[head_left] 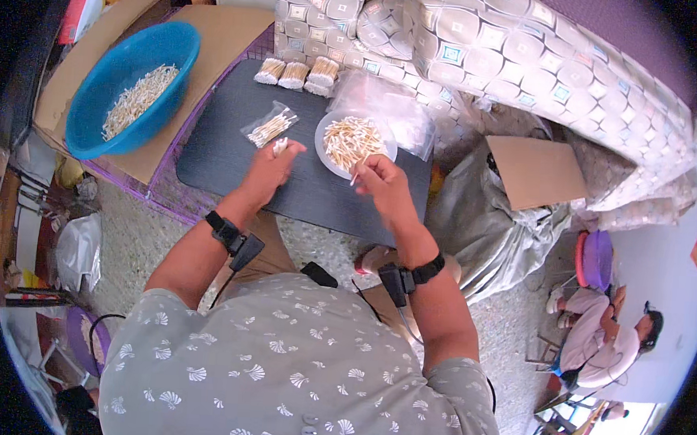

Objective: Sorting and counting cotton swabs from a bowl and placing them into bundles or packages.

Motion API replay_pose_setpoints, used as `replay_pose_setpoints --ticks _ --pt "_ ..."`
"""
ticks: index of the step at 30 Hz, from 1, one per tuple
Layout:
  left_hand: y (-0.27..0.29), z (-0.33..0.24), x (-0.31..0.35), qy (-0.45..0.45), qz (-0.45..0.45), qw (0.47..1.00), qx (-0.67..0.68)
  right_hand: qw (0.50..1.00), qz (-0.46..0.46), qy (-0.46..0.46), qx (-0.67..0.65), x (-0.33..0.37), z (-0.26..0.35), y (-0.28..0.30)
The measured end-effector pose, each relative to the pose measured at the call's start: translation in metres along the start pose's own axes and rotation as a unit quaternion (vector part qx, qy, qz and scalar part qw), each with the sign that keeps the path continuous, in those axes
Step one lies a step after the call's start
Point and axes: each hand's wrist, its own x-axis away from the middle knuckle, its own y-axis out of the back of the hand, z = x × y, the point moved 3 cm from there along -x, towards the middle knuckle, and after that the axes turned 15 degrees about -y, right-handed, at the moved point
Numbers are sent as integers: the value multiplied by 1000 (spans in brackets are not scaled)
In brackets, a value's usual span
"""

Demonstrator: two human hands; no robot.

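Cotton swabs (277, 144) | light, thin, easily bent; best pinched mid-stick | my left hand (268, 172) pinches a bunch | my right hand (383, 181) pinches one above the plate (324, 157).

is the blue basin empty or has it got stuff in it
Not empty: the blue basin holds a loose heap of cotton swabs across its bottom, far from filling it.
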Motion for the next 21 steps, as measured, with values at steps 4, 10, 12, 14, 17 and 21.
replay_pose_setpoints --ticks 4,10,12,14,17,21 --pt "-51 -74 7 111 136 972 157 994 52 -36 -85 26 -8 -13" --pt "-74 -72 14 174 174 944 222 981 87 -60 -161 39 -20 -21" --pt "-76 -73 17 176 179 942 224 975 100 -56 -188 42 -22 -21" --pt "-77 -77 20 178 183 940 226 974 105 -49 -192 44 -25 -22" --pt "-81 -79 24 162 211 947 178 975 104 -38 -194 46 -29 -23" --pt "-79 -74 26 158 199 949 184 976 106 -47 -187 52 -29 -25"
